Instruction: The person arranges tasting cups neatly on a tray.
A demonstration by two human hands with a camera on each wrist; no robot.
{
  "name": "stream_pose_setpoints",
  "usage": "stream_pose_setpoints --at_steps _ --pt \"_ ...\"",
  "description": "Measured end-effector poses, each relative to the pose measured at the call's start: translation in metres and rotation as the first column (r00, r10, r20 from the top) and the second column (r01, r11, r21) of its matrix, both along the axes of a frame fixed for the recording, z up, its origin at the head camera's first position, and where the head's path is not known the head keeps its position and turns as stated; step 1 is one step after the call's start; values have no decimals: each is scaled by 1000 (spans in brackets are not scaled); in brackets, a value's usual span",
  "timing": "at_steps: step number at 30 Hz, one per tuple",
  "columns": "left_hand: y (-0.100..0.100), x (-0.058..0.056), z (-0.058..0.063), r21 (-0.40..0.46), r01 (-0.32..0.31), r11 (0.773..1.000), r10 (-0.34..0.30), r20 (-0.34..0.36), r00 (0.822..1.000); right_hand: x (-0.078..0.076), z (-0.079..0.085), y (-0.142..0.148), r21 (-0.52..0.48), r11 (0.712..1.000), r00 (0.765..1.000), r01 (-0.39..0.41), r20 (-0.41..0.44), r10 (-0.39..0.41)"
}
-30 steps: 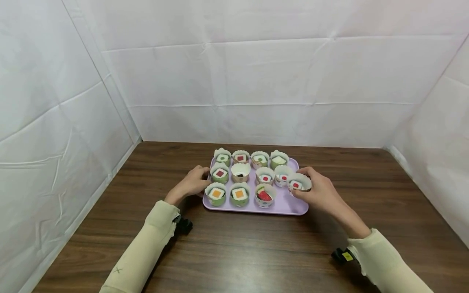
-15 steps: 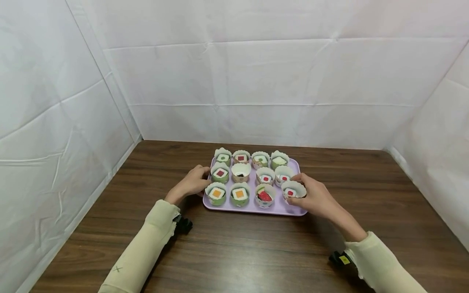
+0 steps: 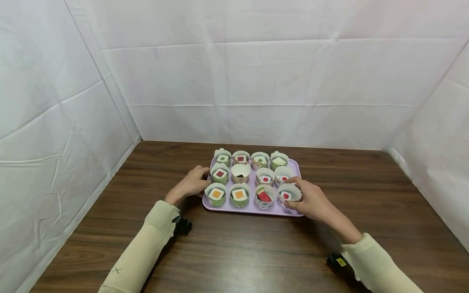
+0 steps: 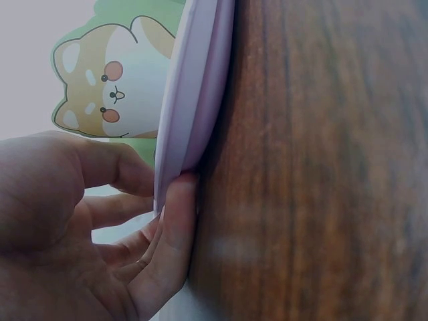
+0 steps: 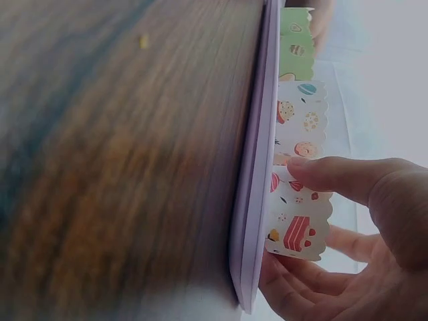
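Note:
A lilac tray (image 3: pixel 250 207) on the table bears rows of scalloped paper baking cups. Most cups contain white square pieces with coloured centres, like sushi rolls. My left hand (image 3: pixel 190 182) grips the tray's left edge; in the left wrist view its fingers (image 4: pixel 175 221) lie against the rim beside a green cup with a dog print (image 4: pixel 114 83). At the tray's front right corner, my right hand (image 3: pixel 310 199) pinches a white printed paper cup (image 3: pixel 289 196) holding a red-centred piece. Thumb and fingers sit on opposite sides of this cup, which is upright, low at the tray in the right wrist view.
Beside the held cup stands a cup with a red piece (image 3: pixel 264 196). Behind it is another red-centred cup (image 3: pixel 283 176). Two green cups with orange-centred pieces, one of them the nearer cup (image 3: pixel 239 194), line the front left. White sheeting (image 3: pixel 264 81) encloses the dark wooden table (image 3: pixel 234 252).
My right hand has carried the paper cup left and down from the tray's right side to its front right corner. The left hand has stayed at the tray's left edge.

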State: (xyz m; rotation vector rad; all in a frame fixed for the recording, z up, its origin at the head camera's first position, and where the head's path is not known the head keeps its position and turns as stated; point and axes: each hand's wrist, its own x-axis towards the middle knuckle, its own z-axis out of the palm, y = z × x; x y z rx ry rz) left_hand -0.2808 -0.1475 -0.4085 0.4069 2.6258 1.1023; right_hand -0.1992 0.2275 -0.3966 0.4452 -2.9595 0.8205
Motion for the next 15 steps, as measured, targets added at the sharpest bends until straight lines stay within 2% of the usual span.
stream_pose_setpoints --at_steps 15 --pt "0 -1 -2 0 17 1000 -17 -10 1000 1 3 2 9 1000 999 21 49 -21"
